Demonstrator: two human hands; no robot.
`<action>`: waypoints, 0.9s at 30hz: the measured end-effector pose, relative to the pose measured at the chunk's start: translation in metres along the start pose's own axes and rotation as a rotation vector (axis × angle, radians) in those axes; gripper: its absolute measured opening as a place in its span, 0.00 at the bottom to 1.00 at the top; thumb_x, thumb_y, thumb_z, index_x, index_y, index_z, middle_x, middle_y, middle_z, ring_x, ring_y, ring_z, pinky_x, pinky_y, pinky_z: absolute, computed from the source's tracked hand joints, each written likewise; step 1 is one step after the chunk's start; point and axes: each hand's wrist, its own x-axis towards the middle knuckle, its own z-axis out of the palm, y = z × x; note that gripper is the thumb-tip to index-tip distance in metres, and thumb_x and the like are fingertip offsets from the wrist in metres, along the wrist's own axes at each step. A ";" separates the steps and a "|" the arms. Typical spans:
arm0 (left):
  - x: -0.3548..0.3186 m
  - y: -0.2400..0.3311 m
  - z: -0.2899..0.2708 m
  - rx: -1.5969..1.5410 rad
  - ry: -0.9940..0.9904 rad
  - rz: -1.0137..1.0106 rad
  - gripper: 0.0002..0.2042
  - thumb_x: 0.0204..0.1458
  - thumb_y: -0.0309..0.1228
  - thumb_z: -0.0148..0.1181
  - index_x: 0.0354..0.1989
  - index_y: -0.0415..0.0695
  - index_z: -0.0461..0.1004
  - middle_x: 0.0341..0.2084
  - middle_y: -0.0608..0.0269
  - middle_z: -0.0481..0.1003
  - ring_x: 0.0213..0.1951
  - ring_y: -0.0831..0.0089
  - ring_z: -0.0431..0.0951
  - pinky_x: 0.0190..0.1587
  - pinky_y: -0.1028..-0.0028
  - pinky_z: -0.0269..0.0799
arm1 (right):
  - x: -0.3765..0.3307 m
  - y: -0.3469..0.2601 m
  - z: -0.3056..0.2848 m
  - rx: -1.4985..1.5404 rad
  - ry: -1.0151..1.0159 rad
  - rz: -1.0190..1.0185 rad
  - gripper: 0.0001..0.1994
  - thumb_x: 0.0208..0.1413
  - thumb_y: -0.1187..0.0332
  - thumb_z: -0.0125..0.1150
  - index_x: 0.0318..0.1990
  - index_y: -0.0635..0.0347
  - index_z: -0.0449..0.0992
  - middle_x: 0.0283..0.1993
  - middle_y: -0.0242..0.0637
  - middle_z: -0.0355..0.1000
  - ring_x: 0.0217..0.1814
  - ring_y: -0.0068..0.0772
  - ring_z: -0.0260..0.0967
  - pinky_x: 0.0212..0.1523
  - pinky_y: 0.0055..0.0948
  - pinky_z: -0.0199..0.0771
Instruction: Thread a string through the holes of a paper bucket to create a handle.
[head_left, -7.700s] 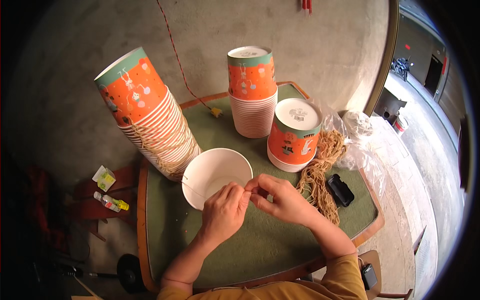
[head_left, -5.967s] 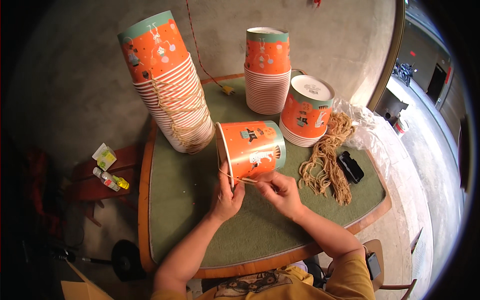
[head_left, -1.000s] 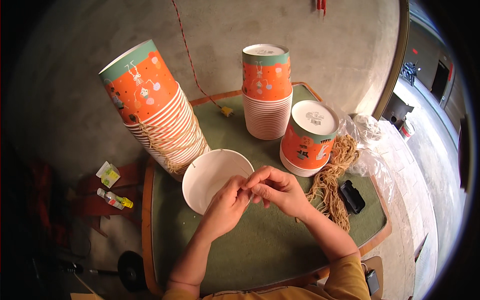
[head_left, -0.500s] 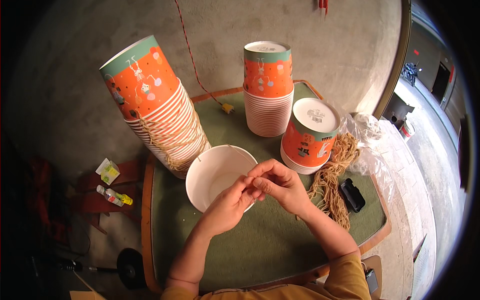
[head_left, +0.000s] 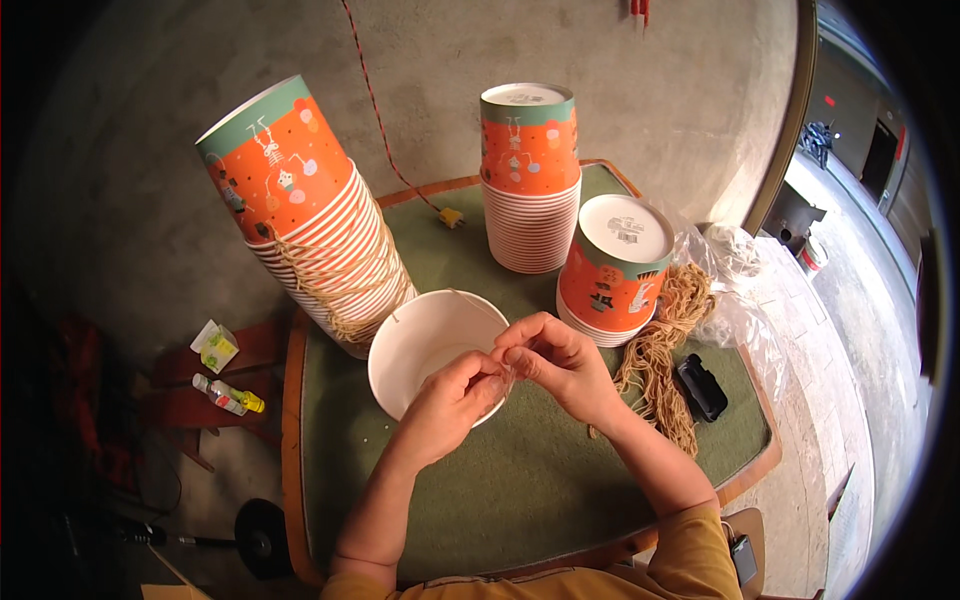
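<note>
A white-lined paper bucket (head_left: 428,345) stands open side up on the green table (head_left: 520,490). My left hand (head_left: 452,400) and my right hand (head_left: 556,362) meet at its near right rim, fingertips pinched together on a thin string there. The string itself is barely visible between the fingers.
A leaning stack of orange buckets with string handles (head_left: 315,225) stands at the left, a taller stack (head_left: 530,180) at the back, a short upside-down stack (head_left: 615,265) to the right. A bundle of tan string (head_left: 665,350), clear plastic bags (head_left: 735,270) and a black object (head_left: 702,387) lie at the right.
Earlier the bucket lay on its side with its orange wall toward me; now it stands upright again. Over the last second my hands stay pinched at its rim, shifting only slightly.
</note>
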 end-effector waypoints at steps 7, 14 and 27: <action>0.001 -0.001 0.004 -0.011 0.067 0.153 0.06 0.62 0.25 0.53 0.42 0.35 0.71 0.37 0.60 0.77 0.41 0.75 0.76 0.46 0.74 0.72 | 0.000 -0.004 0.001 -0.191 -0.034 -0.112 0.05 0.61 0.74 0.59 0.43 0.62 0.77 0.41 0.30 0.75 0.40 0.19 0.70 0.44 0.23 0.71; -0.001 0.000 0.005 -0.032 -0.032 0.140 0.13 0.62 0.24 0.52 0.54 0.36 0.70 0.39 0.63 0.76 0.43 0.77 0.74 0.50 0.76 0.70 | -0.001 -0.003 0.003 -0.217 -0.064 -0.096 0.05 0.62 0.73 0.59 0.43 0.62 0.76 0.43 0.31 0.75 0.47 0.21 0.71 0.48 0.24 0.72; -0.003 0.007 -0.003 -0.095 -0.155 0.040 0.05 0.63 0.23 0.51 0.43 0.36 0.72 0.33 0.70 0.71 0.35 0.83 0.68 0.39 0.80 0.68 | 0.002 0.006 0.006 -0.190 0.067 -0.056 0.04 0.63 0.72 0.58 0.43 0.62 0.76 0.41 0.29 0.75 0.44 0.17 0.70 0.46 0.21 0.71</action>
